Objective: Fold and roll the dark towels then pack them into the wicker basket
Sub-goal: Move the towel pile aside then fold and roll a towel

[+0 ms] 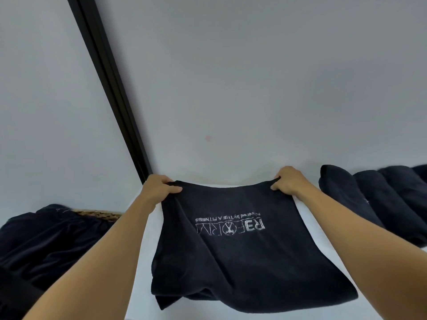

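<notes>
Here, towel: is lying spread over the white top in the lower middle of the frame, its far edge being held taut between the hands and its near edge bunching at the bottom.
Logo: is showing white and upside down at the towel's middle.
Left hand: is pinching the far left corner, thumb on top, fingers curled under.
Right hand: is clamping the far right corner, thumb over the cloth.
Rolls: are lying side by side at the right edge, touching one another, apart from the towel.
Basket: is showing only a strip of rim at lower left.
Heap: is lying dark against that rim; whether it is inside, I cannot tell.
Wall: is filling the upper frame, a black strip running down its left part.
</notes>
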Demonstrator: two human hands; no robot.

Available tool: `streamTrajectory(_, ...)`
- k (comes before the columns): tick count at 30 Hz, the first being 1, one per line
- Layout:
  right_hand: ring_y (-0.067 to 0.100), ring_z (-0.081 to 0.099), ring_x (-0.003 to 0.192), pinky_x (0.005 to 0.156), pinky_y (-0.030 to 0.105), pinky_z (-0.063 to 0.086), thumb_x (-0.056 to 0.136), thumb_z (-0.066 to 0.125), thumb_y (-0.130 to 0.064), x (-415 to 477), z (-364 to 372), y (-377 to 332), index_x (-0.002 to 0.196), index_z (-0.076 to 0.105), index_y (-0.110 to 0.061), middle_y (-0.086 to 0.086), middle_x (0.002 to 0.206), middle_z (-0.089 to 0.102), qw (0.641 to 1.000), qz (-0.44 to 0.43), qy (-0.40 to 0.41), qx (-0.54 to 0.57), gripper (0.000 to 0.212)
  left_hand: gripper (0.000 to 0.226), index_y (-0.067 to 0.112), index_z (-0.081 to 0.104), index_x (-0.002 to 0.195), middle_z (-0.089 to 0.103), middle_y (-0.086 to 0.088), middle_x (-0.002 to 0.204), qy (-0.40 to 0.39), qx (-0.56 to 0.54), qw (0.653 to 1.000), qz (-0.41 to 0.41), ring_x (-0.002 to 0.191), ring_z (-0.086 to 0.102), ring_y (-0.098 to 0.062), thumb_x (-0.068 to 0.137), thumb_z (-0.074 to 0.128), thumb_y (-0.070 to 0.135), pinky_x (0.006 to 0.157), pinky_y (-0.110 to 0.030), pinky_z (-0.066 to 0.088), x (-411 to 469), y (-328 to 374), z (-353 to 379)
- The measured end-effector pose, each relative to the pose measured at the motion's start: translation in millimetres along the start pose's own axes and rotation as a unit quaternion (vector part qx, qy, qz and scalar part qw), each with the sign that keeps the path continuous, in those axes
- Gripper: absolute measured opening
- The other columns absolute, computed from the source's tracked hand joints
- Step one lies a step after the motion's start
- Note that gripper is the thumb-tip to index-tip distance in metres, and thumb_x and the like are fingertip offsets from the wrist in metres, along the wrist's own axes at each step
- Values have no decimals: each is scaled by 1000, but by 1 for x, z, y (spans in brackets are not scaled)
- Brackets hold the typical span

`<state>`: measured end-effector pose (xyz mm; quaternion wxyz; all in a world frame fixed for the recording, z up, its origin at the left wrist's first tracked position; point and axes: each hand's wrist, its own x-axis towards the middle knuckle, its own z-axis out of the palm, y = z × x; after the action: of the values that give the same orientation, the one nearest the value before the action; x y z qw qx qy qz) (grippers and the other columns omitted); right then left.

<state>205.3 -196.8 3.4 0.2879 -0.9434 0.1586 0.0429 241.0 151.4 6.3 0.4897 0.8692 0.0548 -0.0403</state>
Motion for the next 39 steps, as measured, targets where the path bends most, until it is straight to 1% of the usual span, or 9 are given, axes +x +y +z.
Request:
streamTrajectory(3,25,59,96,77,29,44,82,72,-10,-16,-29,-17,99,67,-5,7,99,62,997,-44,40,47,18,14,7,71,89,68,-9,92,2,-40,999,34,92,64,-26,78,79,9,77,-32,53,-15,25,-17)
streamTrajectory(6,16,54,99,79,24,42,83,72,-8,-47,-80,-45,106,70,-7,4,107,63,968,-100,108,203,24,15,9,71,89,68,-6,92,36,-125,988,77,86,64,-20,77,80,10,64,-26,51,-36,71,-49)
streamTrajectory(9,12,58,85,67,17,46,85,69,-5,-89,-136,-69,99,71,-8,2,94,65,918,-151,177,321,14,17,11,72,91,69,-5,93,77,-227,960,144,87,65,-19,76,80,10,77,-32,55,-63,120,-95)
streamTrajectory(21,-1,56,72,51,6,39,89,67,-10,-211,-225,-100,97,70,-17,-9,86,65,852,-255,290,353,11,13,25,67,82,65,7,80,119,-175,937,278,70,54,-6,83,75,14,61,-20,38,-175,198,-172)
streamTrajectory(25,1,57,74,56,10,41,90,65,-11,-228,-232,-95,101,70,-16,-7,91,65,860,-260,280,339,12,9,18,69,90,65,11,62,104,-155,941,283,46,52,0,86,72,11,51,-15,38,-185,196,-177)
streamTrajectory(28,8,54,72,59,19,39,91,63,-10,-226,-231,-88,102,71,-14,-2,90,65,889,-239,251,299,14,16,11,69,101,61,-1,71,103,-122,957,242,49,44,-10,85,73,11,49,-19,36,-180,189,-175)
streamTrajectory(32,15,51,70,56,24,36,92,60,-7,-209,-217,-76,99,72,-13,4,89,64,924,-195,216,250,15,25,5,64,111,69,-10,90,64,-123,974,179,52,69,-16,87,70,5,35,-17,33,-170,175,-160)
streamTrajectory(36,9,55,73,58,15,39,91,61,-6,-196,-203,-72,100,71,-15,-2,90,65,916,-195,237,260,17,29,4,60,116,70,-15,103,70,-201,964,160,68,74,-25,88,67,0,51,-23,57,-165,171,-144)
streamTrajectory(39,10,59,86,67,13,43,91,61,-6,-199,-203,-76,101,72,-17,-5,93,66,895,-215,267,285,18,21,9,61,106,68,-14,103,109,-232,950,181,75,73,-28,88,67,0,60,-27,61,-173,175,-141)
